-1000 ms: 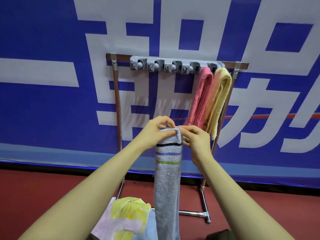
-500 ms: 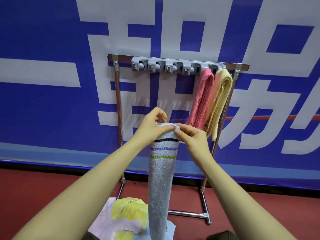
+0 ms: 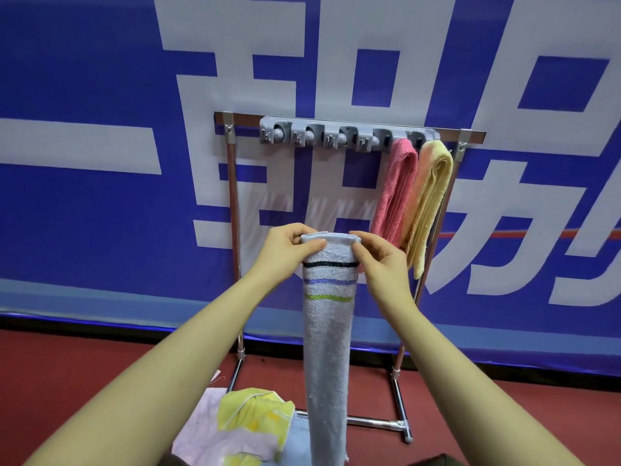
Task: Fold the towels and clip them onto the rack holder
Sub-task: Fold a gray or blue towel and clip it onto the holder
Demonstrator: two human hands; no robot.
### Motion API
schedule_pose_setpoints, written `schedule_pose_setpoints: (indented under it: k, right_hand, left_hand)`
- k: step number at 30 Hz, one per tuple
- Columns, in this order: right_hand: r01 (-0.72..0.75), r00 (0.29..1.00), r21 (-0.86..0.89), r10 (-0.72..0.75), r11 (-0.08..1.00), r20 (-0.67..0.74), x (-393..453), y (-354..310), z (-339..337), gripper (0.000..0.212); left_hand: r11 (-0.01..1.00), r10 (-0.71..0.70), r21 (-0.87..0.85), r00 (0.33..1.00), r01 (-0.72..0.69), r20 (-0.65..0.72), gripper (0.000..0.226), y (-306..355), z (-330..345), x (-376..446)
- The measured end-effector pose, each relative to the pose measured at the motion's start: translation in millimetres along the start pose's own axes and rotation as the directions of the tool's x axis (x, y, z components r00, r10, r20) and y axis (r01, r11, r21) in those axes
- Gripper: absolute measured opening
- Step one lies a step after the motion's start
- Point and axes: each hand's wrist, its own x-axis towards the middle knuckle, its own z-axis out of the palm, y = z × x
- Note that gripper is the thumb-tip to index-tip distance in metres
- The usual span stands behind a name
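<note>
A folded grey towel [image 3: 327, 348] with black, blue and green stripes hangs straight down in front of me. My left hand [image 3: 285, 253] pinches its top left corner and my right hand [image 3: 379, 260] pinches the top right corner. Above and behind stands the metal rack [image 3: 235, 210] with a grey clip holder [image 3: 336, 134] along its top bar. A pink towel [image 3: 396, 193] and a yellow towel [image 3: 430, 200] hang from the holder's two rightmost clips. The clips to the left hold nothing.
Loose towels lie on the red floor at the rack's foot: a yellow one [image 3: 255, 412], a pale pink one [image 3: 208, 435] and a light blue one [image 3: 297, 442]. A blue and white banner [image 3: 100, 196] stands right behind the rack.
Both hands have lifted the grey towel's top edge slightly and drawn it wider apart, so the folded edge now lies flat between them.
</note>
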Motion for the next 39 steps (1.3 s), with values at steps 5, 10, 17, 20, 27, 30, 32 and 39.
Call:
schedule_pose_setpoints:
  k: [5, 10, 17, 20, 27, 30, 32, 39]
  right_hand:
    - [-0.007, 1.0, 0.056, 0.009, 0.998, -0.021, -0.5, -6.4, -1.8, 0.019]
    - [0.012, 1.0, 0.006, -0.012, 1.0, -0.017, -0.6, -12.0, -6.7, 0.018]
    - [0.078, 0.997, -0.024, -0.079, 0.997, -0.012, 14.1, -33.0, -3.6, 0.02]
    - [0.098, 0.995, 0.016, -0.098, 0.995, -0.037, 20.8, -41.2, -0.5, 0.018]
    - [0.052, 0.982, 0.151, -0.023, 0.987, -0.186, 27.8, -45.9, 3.2, 0.017]
    - [0.029, 0.968, 0.184, 0.019, 0.983, -0.251, 28.1, -41.3, 2.6, 0.017]
    - [0.018, 0.958, 0.171, 0.032, 0.985, -0.286, 29.5, -38.7, 1.6, 0.016]
    - [-0.004, 0.931, 0.113, 0.045, 0.994, -0.363, 33.6, -31.1, 0.7, 0.015]
  left_hand:
    - [0.999, 0.041, 0.007, 0.998, -0.041, -0.044, 0.009, 5.3, 8.1, 1.8]
    - [0.998, 0.067, 0.014, 0.997, -0.066, -0.046, 0.007, 9.4, 9.8, 1.8]
    - [0.969, -0.048, -0.244, 0.999, 0.05, 0.011, 0.024, -1.8, 3.2, -0.5]
    - [0.956, -0.143, -0.239, 0.98, 0.173, 0.135, 0.03, -13.2, 2.5, -0.7]
    - [0.942, -0.166, -0.275, 0.98, 0.192, 0.112, 0.009, -39.2, 7.1, -12.4]
    - [0.952, -0.145, -0.256, 0.985, 0.165, 0.096, 0.011, -39.9, 12.7, -16.1]
    - [0.952, -0.134, -0.26, 0.985, 0.159, 0.112, 0.012, -37.3, 15.0, -16.5]
    - [0.957, -0.064, -0.28, 0.996, 0.078, 0.057, 0.048, -39.2, 13.5, -15.4]
